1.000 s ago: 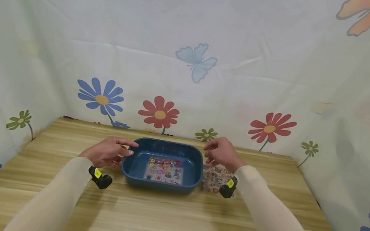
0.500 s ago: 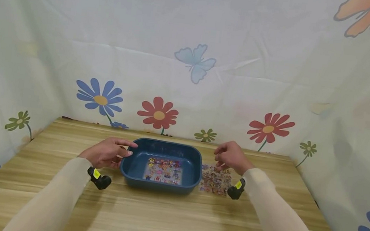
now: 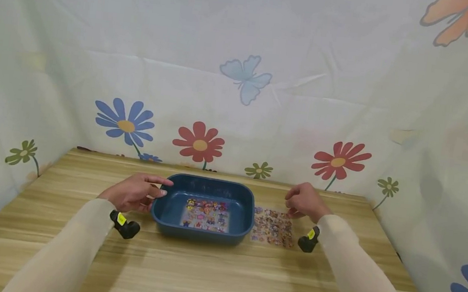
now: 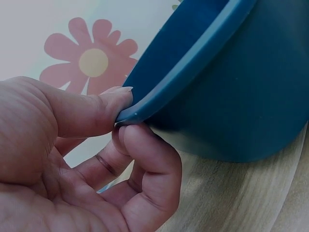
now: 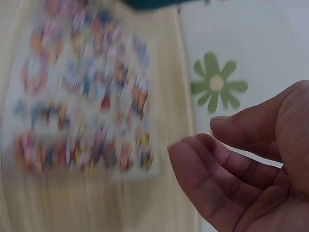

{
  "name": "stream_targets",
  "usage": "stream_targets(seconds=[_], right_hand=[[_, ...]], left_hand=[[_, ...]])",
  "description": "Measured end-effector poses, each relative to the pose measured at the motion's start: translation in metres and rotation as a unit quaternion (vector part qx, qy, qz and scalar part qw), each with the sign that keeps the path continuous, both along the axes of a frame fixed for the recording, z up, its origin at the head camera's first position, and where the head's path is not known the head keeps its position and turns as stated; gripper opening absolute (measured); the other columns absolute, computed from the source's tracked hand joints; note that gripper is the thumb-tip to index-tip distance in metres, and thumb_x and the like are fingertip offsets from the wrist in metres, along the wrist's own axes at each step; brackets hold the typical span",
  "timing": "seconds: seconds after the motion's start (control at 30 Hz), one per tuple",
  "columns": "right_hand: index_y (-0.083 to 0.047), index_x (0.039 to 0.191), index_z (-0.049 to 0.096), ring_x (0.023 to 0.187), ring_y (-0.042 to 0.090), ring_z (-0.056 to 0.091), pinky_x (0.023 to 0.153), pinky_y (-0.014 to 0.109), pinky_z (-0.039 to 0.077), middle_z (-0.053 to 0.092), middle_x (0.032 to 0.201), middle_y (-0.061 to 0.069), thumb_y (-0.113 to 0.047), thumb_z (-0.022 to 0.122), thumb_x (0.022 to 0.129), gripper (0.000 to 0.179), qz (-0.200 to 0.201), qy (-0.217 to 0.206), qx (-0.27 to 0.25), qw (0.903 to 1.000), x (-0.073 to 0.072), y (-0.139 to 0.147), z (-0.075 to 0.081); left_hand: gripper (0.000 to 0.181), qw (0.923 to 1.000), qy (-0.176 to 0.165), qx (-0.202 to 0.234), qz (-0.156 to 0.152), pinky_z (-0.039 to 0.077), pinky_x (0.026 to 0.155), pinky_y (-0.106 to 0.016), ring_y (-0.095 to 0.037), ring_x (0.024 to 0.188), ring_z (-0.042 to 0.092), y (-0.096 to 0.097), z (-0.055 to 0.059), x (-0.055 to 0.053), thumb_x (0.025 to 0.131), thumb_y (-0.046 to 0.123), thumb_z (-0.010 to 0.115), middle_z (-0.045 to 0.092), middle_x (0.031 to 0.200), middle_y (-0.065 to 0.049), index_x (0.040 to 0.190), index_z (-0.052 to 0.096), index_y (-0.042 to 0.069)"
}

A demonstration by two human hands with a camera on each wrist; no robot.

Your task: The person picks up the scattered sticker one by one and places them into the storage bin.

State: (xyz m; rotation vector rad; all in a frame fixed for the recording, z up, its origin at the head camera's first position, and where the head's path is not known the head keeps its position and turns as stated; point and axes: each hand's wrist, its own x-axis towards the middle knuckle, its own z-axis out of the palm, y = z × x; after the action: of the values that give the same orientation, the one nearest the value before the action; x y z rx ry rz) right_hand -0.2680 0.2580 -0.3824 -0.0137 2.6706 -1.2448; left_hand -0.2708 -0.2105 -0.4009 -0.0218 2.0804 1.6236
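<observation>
A dark blue plastic basin [image 3: 202,235] stands on the table. My left hand [image 3: 135,193] pinches its left rim; in the left wrist view the thumb lies on top of the rim [image 4: 186,67] and the curled index finger is underneath. A sheet of small colourful cartoon stickers [image 3: 206,216] lies flat inside the basin. Just right of the basin, a second sticker sheet [image 3: 273,228] rests on the tabletop, blurred in the right wrist view. By that sheet's far right corner hovers my right hand [image 3: 307,201]. Its fingers [image 5: 203,179] are loosely bent and hold nothing.
The wood-grain table [image 3: 201,277] ends at a white cloth backdrop [image 3: 171,86] printed with flowers and butterflies. More of the same cloth rises along the left and right sides. A black camera mount [image 3: 124,225] is strapped to each wrist.
My right hand has moved right, away from the basin's right rim, over and past the sticker sheet, uncovering more of it. My left hand keeps its grip on the rim.
</observation>
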Motion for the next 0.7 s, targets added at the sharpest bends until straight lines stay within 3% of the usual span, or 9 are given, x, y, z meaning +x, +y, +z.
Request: stream_targets(seconds=[0.17,0.37,0.53,0.7], right_hand=[[0.009,0.117,0.070,0.081,0.024,0.071,0.076,0.039,0.064,0.073,0.101,0.019,-0.005,0.065,0.093,0.028,-0.020,-0.008,0.055,0.9983,-0.001,0.013,-0.008],[0.005,0.089,0.076,0.067,0.020,0.060,0.062,0.031,0.053,0.068,0.074,0.010,-0.007,0.064,0.090,0.018,-0.023,-0.022,0.083,0.9961,-0.001,0.021,-0.016],[-0.003,0.069,0.068,0.056,0.017,0.050,0.054,0.028,0.042,0.058,0.061,0.003,-0.013,0.071,0.089,0.022,-0.033,-0.057,0.100,0.9929,-0.002,0.017,-0.023],[-0.012,0.056,0.052,0.052,0.013,0.043,0.050,0.026,0.035,0.047,0.055,-0.002,-0.013,0.077,0.086,0.039,-0.041,-0.044,0.147,0.9874,-0.004,0.009,-0.029]], left_hand=[[0.052,1.0000,0.001,-0.002,0.004,0.054,0.066,-0.029,-0.022,0.076,0.058,0.000,-0.001,-0.001,0.103,0.011,0.062,0.059,0.136,-0.019,0.154,0.052,0.013],[0.052,1.0000,0.003,-0.005,0.004,0.054,0.066,-0.029,-0.022,0.076,0.058,0.000,-0.002,-0.002,0.103,0.011,0.062,0.060,0.134,-0.019,0.153,0.052,0.013],[0.051,0.9999,0.010,-0.009,0.003,0.053,0.066,-0.029,-0.021,0.074,0.058,0.000,-0.003,-0.001,0.103,0.010,0.061,0.060,0.134,-0.019,0.153,0.052,0.012],[0.051,0.9999,0.014,-0.010,0.001,0.053,0.066,-0.029,-0.021,0.074,0.059,-0.001,-0.004,-0.002,0.103,0.010,0.061,0.061,0.132,-0.018,0.153,0.052,0.012]])
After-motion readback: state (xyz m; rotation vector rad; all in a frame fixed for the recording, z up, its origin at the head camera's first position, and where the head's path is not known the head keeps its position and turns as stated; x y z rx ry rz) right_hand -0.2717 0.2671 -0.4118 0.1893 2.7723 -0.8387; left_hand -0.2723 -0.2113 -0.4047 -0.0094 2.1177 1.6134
